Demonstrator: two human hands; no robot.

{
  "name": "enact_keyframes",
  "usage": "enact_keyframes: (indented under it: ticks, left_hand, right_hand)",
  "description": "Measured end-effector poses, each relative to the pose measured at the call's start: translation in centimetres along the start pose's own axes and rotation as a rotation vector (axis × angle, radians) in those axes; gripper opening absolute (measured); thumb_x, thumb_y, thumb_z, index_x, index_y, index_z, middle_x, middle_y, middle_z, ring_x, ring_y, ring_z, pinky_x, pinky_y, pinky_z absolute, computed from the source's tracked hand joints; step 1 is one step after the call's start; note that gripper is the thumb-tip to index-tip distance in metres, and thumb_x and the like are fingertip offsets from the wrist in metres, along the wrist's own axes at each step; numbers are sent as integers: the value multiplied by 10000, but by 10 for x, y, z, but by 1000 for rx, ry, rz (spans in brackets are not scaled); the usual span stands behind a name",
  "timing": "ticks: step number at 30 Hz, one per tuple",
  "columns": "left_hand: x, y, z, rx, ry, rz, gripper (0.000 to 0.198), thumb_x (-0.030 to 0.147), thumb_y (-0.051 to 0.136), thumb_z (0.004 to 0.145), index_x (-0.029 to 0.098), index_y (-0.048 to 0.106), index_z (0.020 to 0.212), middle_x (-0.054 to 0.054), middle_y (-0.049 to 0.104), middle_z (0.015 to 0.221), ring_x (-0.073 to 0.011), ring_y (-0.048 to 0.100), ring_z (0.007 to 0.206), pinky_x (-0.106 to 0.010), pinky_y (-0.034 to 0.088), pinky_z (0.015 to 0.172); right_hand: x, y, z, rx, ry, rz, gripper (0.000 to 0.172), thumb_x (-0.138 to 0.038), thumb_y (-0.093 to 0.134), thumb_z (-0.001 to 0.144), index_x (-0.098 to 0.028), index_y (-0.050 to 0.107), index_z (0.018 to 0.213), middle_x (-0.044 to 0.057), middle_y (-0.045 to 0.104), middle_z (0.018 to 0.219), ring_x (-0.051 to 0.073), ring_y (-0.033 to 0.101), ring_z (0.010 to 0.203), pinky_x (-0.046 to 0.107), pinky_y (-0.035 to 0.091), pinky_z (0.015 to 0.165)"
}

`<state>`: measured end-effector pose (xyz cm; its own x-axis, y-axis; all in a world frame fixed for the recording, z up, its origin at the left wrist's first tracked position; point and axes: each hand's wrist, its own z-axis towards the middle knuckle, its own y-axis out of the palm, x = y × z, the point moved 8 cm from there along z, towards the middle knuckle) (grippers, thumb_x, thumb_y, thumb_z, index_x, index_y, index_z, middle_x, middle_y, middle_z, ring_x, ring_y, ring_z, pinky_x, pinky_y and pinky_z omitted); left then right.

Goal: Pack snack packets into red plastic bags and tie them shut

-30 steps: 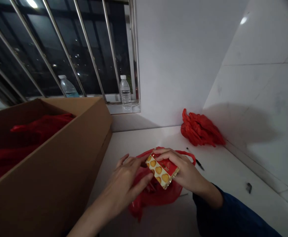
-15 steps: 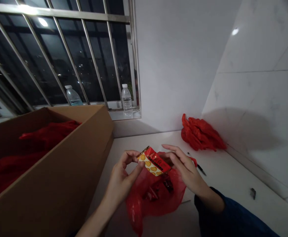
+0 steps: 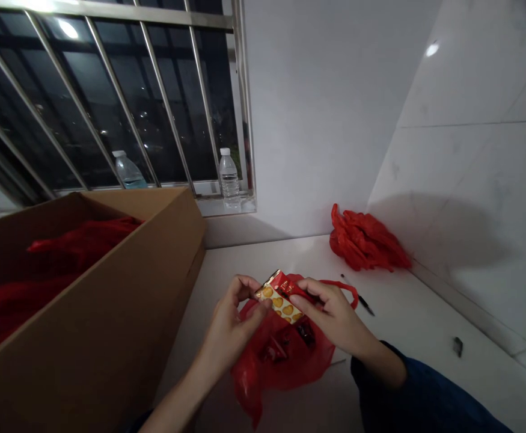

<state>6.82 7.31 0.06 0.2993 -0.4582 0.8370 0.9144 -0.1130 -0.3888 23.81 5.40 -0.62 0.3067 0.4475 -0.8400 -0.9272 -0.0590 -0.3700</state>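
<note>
Both my hands hold a red and cream snack packet (image 3: 282, 304) printed with round yellow biscuits. My left hand (image 3: 235, 313) pinches its left end between thumb and fingers. On the right end, my right hand (image 3: 330, 310) grips with the thumb across the front. Beneath the packet a red plastic bag (image 3: 285, 376) lies spread on the white table. Several small dark red wrapped pieces (image 3: 275, 349) sit in the bag, partly hidden by the packet and my hands.
A large cardboard box (image 3: 122, 294) with red plastic bags inside stands at the left. Another crumpled red bag (image 3: 366, 240) lies against the back wall. Near my right hand are a black pen (image 3: 365, 304) and a small dark object (image 3: 458, 346). Water bottles (image 3: 229, 177) stand on the windowsill.
My right hand has moved left and its fingers have closed on the packet's right end. My left hand keeps its pinch. The view has shifted slightly.
</note>
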Motion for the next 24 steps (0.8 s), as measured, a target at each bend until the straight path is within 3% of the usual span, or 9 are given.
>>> enact_keyframes:
  ticks: [4, 6, 8, 11, 14, 20, 24]
  left_hand:
    - [20, -20, -6, -38, 26, 375, 352, 422, 567, 918, 264, 532, 1231, -39, 651, 1074, -198, 643, 933, -253, 488, 682]
    - [35, -31, -14, -59, 45, 564, 364, 463, 555, 911, 294, 593, 1231, -37, 669, 1053, -205, 664, 879, -244, 477, 623]
    - [43, -32, -24, -170, 39, 659, 311, 463, 538, 921, 338, 651, 1183, -11, 709, 985, -191, 689, 806, -237, 479, 626]
    - [41, -17, -45, -446, -12, 671, 287, 430, 559, 913, 390, 680, 1170, 21, 764, 906, -186, 724, 754, -225, 481, 632]
    - [33, -6, -62, -602, -81, 697, 335, 374, 639, 849, 411, 684, 1179, 30, 772, 773, -202, 728, 671, -237, 466, 609]
    - [31, -3, -65, -626, -116, 762, 312, 190, 617, 756, 409, 747, 936, 59, 741, 689, -173, 682, 561, -228, 365, 520]
    - [34, 0, -63, -625, -96, 679, 247, 144, 599, 736, 349, 734, 768, 70, 727, 676, -147, 664, 557, -212, 344, 515]
  right_hand:
    - [-14, -15, -8, -66, -92, -333, 164, -248, 537, 950, -244, 648, 1070, 9, 715, 995, 166, 661, 892, 264, 479, 771]
    - [-12, -14, -14, -174, -108, -554, 207, -184, 520, 932, -248, 659, 1071, 22, 716, 1001, 193, 670, 902, 299, 483, 771]
    - [-3, -11, -20, -257, -72, -746, 234, -138, 486, 920, -235, 677, 1014, 37, 718, 940, 218, 679, 853, 321, 489, 713]
    - [5, -6, -21, -269, -38, -865, 270, -111, 457, 912, -227, 682, 1006, 50, 723, 915, 233, 687, 835, 326, 498, 668]
    - [-2, -9, -18, -182, -82, -858, 309, -140, 464, 928, -241, 643, 1158, 55, 721, 1031, 234, 685, 908, 339, 513, 708]
    - [-27, -54, -23, 124, -186, -1049, 245, -292, 491, 973, -223, 628, 1164, 83, 697, 1099, 273, 651, 965, 407, 485, 815]
    - [-23, -84, -35, 313, -98, -1211, 447, -489, 601, 884, -151, 600, 1177, 153, 653, 1186, 349, 631, 999, 459, 489, 806]
